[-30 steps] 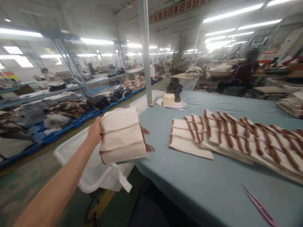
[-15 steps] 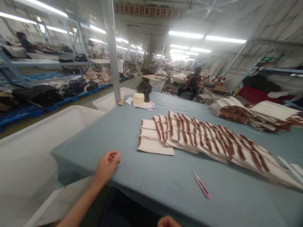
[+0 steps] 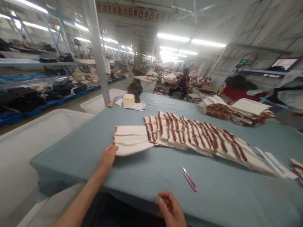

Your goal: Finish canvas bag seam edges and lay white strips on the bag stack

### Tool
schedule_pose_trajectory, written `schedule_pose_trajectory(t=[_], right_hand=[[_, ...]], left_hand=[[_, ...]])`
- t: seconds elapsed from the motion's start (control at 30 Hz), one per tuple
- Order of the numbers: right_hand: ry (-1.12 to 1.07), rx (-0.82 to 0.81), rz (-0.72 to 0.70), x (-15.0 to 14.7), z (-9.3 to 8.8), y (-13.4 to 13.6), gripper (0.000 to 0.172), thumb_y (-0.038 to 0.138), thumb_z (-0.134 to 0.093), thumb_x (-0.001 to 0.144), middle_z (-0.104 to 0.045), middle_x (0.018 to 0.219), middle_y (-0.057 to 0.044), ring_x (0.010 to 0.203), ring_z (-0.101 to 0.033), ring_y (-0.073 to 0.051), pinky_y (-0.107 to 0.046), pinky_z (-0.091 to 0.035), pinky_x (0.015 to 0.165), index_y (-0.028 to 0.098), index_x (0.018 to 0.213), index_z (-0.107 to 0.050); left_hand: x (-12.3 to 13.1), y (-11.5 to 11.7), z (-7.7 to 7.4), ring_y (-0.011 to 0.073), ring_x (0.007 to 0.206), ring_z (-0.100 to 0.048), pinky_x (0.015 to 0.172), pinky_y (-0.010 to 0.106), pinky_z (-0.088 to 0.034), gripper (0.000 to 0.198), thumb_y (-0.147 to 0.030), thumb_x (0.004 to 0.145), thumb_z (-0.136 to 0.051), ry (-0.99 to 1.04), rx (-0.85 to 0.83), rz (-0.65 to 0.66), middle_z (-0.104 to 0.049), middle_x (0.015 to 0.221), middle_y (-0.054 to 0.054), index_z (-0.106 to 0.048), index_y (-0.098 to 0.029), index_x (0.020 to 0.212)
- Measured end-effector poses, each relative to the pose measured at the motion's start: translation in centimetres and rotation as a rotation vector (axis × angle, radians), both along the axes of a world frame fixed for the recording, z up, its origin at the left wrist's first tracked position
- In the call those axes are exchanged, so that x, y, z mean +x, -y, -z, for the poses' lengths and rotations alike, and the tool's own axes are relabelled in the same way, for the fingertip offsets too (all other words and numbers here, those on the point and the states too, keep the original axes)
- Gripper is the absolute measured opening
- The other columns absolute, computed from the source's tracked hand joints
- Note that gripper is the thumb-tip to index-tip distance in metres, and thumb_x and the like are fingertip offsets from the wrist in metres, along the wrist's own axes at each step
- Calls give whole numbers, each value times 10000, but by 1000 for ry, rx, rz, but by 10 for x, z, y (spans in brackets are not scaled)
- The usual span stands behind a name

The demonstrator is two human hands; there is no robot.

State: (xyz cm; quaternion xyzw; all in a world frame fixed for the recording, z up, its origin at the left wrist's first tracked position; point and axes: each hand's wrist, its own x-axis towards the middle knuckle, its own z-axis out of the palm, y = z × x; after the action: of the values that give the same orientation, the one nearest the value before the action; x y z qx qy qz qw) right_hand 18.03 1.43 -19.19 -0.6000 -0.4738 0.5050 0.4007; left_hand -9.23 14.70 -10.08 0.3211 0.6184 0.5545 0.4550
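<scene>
At the left end of the row lies a cream fabric panel (image 3: 131,140) with brown trim along its left edge and seams across it. My left hand (image 3: 109,157) pinches that panel by its lower left edge. The panel's right side meets a row of overlapping cream panels (image 3: 189,135) with brown edging. Low in the view, my right hand (image 3: 171,208) is curled above the table's near edge, thumb against the fingers; whether anything is inside is hidden. Pink-handled thread snips (image 3: 189,179) lie on the blue-green cloth to the right of that hand.
The cloth-covered table (image 3: 146,170) has stacked cream and brown pieces (image 3: 217,107) at its far right. White strips (image 3: 272,164) lie near the row's right end. A yellow block (image 3: 128,100) sits on papers at the back. White bins (image 3: 59,126) stand left; a person (image 3: 182,83) sits beyond.
My left hand has gone from resting on the table to gripping the end panel, which has shifted left, away from the row. My right hand has risen further into view.
</scene>
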Motion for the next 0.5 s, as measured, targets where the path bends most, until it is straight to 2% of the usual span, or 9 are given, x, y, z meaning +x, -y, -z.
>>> schedule_pose_trajectory(t=[0.1,0.17,0.2,0.27,0.3,0.37,0.43,0.47,0.5], right_hand=[[322,318,73,0,-7,1,503,509,-728,863,-745,1182,-158,1034,-723,-315,-437,-593,905,197,1248,-641],[535,653,-33,-4,-14,-4,638,373,-792,797,-663,1396,-171,1247,-643,-381,-528,-524,1052,226,1383,-586],[600,816,-102,-7,-18,-7,671,348,-788,790,-639,1436,-176,1298,-611,-399,-557,-494,1084,228,1412,-569],[641,1058,-210,-14,-29,-15,543,312,-687,861,-699,1347,-174,1226,-663,-372,-551,-498,1068,215,1385,-585],[621,1130,-243,-16,-35,-18,445,272,-616,903,-751,1233,-158,1114,-715,-331,-508,-529,1019,210,1343,-605],[529,1150,-282,-14,-49,-22,298,183,-516,952,-795,980,-102,860,-751,-241,-383,-579,846,213,1220,-643],[443,1071,-251,-6,-63,-22,198,154,-494,987,-766,807,-58,686,-713,-186,-286,-545,661,219,1069,-662],[423,1031,-214,0,-69,-21,178,167,-495,1006,-752,767,-51,646,-699,-176,-267,-520,610,217,1009,-665],[418,1004,-173,7,-75,-19,188,183,-490,1023,-746,750,-51,631,-694,-173,-262,-509,593,212,970,-668]], left_hand=[[13,56,4,220,688,-635,628,309,-526,407,-550,811,-772,-102,-37,153,-661,674,-3,-672,-160,758],[31,92,3,249,725,-635,669,322,-530,454,-607,744,-775,-147,-36,245,-682,689,11,-677,-164,732],[41,106,1,261,764,-646,712,331,-544,454,-619,762,-747,-162,-30,280,-709,741,23,-688,-168,774],[60,129,-6,262,816,-656,803,345,-564,446,-635,851,-653,-192,18,371,-740,845,42,-692,-191,873],[67,137,-10,248,796,-645,780,329,-560,446,-641,878,-623,-213,55,399,-733,844,44,-684,-200,877],[73,148,-22,199,677,-586,638,274,-513,450,-650,895,-611,-285,150,456,-667,731,21,-641,-210,803],[69,152,-34,167,599,-533,564,254,-456,432,-601,951,-565,-407,281,385,-587,654,-6,-582,-222,745],[65,151,-40,168,618,-556,584,257,-465,379,-542,981,-549,-497,355,293,-593,676,-7,-585,-228,773],[61,148,-44,191,742,-631,683,270,-512,267,-477,982,-578,-612,437,175,-658,791,11,-617,-234,878]])
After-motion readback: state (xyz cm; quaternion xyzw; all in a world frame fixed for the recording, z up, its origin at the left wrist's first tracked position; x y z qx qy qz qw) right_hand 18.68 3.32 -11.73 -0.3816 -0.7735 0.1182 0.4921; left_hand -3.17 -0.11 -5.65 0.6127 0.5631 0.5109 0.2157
